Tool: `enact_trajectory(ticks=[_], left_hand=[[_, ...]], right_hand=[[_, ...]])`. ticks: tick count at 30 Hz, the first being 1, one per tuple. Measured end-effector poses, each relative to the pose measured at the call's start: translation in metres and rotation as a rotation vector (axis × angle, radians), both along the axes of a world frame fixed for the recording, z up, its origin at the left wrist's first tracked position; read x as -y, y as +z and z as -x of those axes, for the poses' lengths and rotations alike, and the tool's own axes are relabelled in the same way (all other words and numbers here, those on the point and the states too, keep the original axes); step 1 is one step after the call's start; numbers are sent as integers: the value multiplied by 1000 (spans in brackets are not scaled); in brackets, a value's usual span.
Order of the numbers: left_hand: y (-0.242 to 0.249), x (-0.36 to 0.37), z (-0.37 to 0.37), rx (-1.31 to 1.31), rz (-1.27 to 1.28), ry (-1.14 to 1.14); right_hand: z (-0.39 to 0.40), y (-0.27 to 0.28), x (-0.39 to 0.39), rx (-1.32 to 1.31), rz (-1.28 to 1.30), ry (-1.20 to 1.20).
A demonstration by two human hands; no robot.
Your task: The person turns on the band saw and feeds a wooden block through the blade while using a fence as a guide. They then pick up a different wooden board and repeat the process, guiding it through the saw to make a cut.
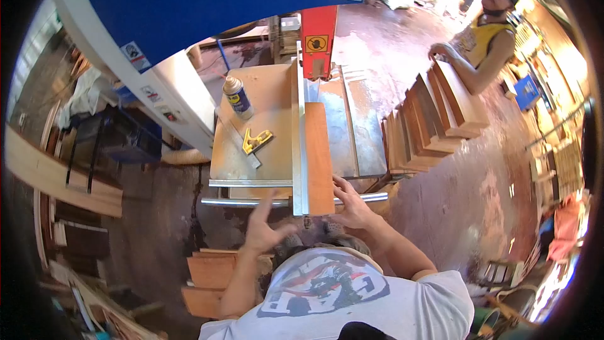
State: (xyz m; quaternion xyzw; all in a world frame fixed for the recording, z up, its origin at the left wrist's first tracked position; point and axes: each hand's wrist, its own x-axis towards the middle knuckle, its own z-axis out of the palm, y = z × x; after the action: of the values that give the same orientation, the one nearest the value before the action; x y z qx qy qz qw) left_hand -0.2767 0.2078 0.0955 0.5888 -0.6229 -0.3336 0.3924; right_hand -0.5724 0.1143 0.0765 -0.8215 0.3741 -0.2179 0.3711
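A reddish-brown wooden board lies lengthwise along the metal fence on the band saw's table. My right hand is at the board's near end, its fingers against the right side and its thumb by the end edge. Left of the fence, my left hand is raised in front of the table edge, fingers apart and slightly blurred, holding nothing. A yellow combination square with a steel rule rests on the table. Behind it stands a blue and yellow spray can.
The saw's blue housing and red blade guard rise at the back. Several boards stand stacked to the right, with a co-worker's hand on them. More wood pieces lie below left. A metal rail runs along the table front.
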Motion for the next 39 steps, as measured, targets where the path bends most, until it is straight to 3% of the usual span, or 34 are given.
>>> enact_trajectory(ticks=[4, 8, 12, 21, 24, 28, 31, 39], left_hand=[[3, 2, 63, 125, 149, 19], [15, 27, 85, 6, 98, 52], [18, 33, 89, 166, 141, 97], [10, 36, 93, 190, 139, 82], [0, 38, 90, 221, 221, 64], [-10, 35, 90, 192, 164, 39], [-21, 38, 84, 315, 263, 19], [-6, 36, 88, 239, 229, -1]], right_hand=[[5, -6, 20, -15, 38, 107], [7, -25, 28, 61, 83, 131], [6, -32, 35, 90, 59, 123], [2, -33, 34, 11, 42, 86], [-5, -52, 34, 77, 184, 65], [-3, -49, 37, 2, 176, 88], [-5, -54, 36, -2, 204, 82], [1, -62, 48, -38, 294, 113]])
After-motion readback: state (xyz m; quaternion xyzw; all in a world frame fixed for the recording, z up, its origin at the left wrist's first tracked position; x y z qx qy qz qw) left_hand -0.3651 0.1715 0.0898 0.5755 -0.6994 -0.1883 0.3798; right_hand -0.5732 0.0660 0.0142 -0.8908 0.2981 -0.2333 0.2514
